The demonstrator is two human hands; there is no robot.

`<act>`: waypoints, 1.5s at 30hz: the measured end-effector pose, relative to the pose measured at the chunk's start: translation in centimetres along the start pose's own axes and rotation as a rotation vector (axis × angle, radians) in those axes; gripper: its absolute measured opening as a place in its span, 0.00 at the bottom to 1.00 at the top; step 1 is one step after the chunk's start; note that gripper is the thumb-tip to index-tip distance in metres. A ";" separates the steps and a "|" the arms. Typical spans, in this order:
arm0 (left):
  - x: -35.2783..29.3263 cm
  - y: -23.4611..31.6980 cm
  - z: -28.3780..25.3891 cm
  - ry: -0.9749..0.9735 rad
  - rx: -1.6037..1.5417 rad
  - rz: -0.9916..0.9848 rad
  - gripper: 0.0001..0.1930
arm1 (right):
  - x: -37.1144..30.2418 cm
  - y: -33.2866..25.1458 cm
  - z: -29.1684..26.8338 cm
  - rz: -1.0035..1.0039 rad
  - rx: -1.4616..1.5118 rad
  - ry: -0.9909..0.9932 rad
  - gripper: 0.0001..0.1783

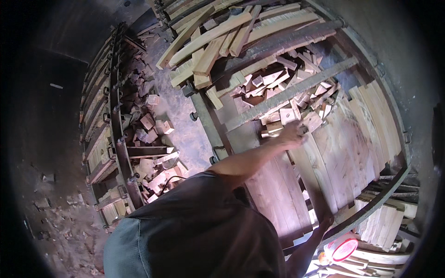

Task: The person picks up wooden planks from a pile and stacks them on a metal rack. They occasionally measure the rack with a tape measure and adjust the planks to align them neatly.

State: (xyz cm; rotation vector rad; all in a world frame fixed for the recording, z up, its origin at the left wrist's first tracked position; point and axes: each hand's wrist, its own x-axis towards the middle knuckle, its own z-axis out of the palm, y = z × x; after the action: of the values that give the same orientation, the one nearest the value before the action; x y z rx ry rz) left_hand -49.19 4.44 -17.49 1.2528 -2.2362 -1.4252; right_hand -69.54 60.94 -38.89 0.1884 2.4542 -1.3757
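My left hand (292, 133) reaches out to the far end of a long wooden board (315, 169), its fingers curled at that end. At the near end of the same board, by the frame's edge, is my right hand (327, 222), small and partly in shadow, its fingers closed around the board's end. A narrow gap runs along the board's left side. Flat boards (278, 194) lie to the left of it, and a row of several more boards (354, 139) lies side by side to the right. Small wood offcuts (287, 113) crowd just past my left hand.
A metal bar (296, 90) crosses the rack above the offcuts. Loose wooden strips (208, 46) lie crisscrossed at the far side. Another rack (121, 134) stands at left, with wood blocks (148, 123) heaped beside it. A red-and-white container (342, 249) sits at lower right among planks.
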 end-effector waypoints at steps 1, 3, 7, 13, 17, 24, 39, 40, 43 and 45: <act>0.6 0.7 -1.8 0.049 0.123 0.102 0.43 | 0.0 2.2 -1.1 0.002 0.038 0.033 0.24; 2.0 -0.3 -8.7 0.537 0.353 0.453 0.38 | -0.8 2.6 -3.3 -0.001 0.019 0.069 0.23; 3.8 -4.5 -26.2 0.999 0.797 0.074 0.35 | -5.5 -3.6 -5.3 -0.071 -0.110 0.060 0.22; 3.8 -7.9 -35.9 0.581 0.771 -0.194 0.21 | -15.8 -9.7 -1.6 -0.242 -0.174 -0.113 0.21; 4.4 -10.0 -38.5 0.446 0.329 -0.120 0.15 | -21.4 -14.3 2.3 -0.355 -0.139 -0.305 0.20; -5.6 -7.4 -37.7 0.108 -1.221 -0.144 0.23 | -28.3 -22.2 8.1 -0.322 -0.336 -0.297 0.18; -18.5 -6.7 -28.1 0.177 -1.951 -0.009 0.34 | -33.9 -34.2 19.1 -0.516 -0.290 -0.762 0.20; -19.4 -6.9 -27.5 0.162 -1.950 -0.020 0.34 | -34.1 -34.7 19.9 -0.552 -0.254 -0.796 0.20; -22.6 -8.4 -25.6 0.029 -1.964 0.003 0.35 | -35.4 -36.8 21.8 -0.588 -0.199 -0.903 0.20; -24.3 -9.5 -24.8 -0.162 -1.987 0.105 0.37 | -36.0 -38.1 22.9 -0.576 -0.151 -0.993 0.20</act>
State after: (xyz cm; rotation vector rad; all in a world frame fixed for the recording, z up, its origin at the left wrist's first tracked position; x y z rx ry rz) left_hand -14.92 4.94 -6.43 0.1957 -0.0832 -2.3495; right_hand -41.01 22.91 -7.06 -1.0465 1.7531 -1.0479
